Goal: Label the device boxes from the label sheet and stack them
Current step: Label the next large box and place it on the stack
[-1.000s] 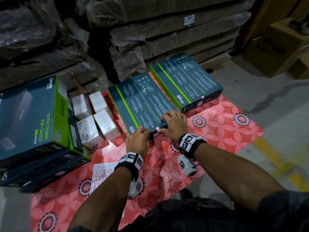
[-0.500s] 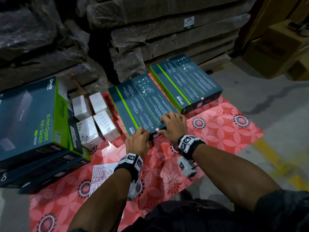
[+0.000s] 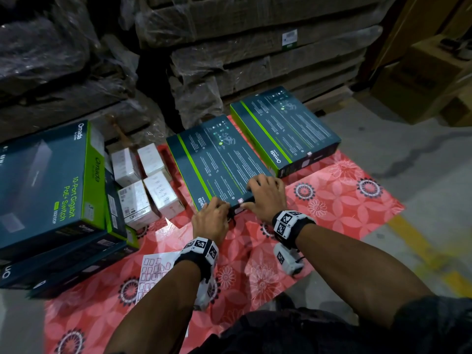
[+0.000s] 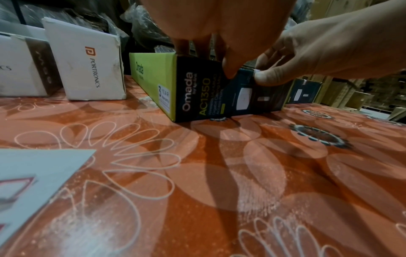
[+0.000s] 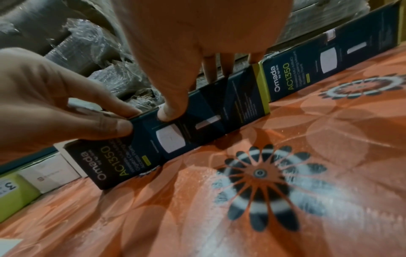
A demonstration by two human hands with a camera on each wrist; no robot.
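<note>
On my feed: both hands work the near edge of the middle device box [image 3: 219, 164], which lies flat on the red floral mat [image 3: 339, 200]; that box is my ref pt for the rest. My left hand [image 3: 212, 221] sits at the box's near-left corner, fingers curled over the top edge, thumb against the front face; left wrist cam shows the thumb [image 4: 228, 69] on the dark front panel by the "AC1350" print. My right hand [image 3: 265, 198] lies on the box's near-right part, fingers spread on top, thumb [image 5: 170, 111] pressed onto the front edge; a small white label [image 3: 240, 201] sits at that top edge betw. the two hands, and the wrist cam shows it folding over the edge under the right thumb. A second device box [image 3: 283, 129] lies flat just right of and behind the ref box, a label at its near edge too. Left of the ref box: four small white boxes [image 3: 143, 185], then a stack of larger switch boxes [image 3: 46, 190] further left. The label sheet [image 3: 153, 274] lies on the mat nearer to me than the box, partly under my left forearm. Shrink-wrapped cartons [image 3: 255, 54] stand behind the ref box.
</note>
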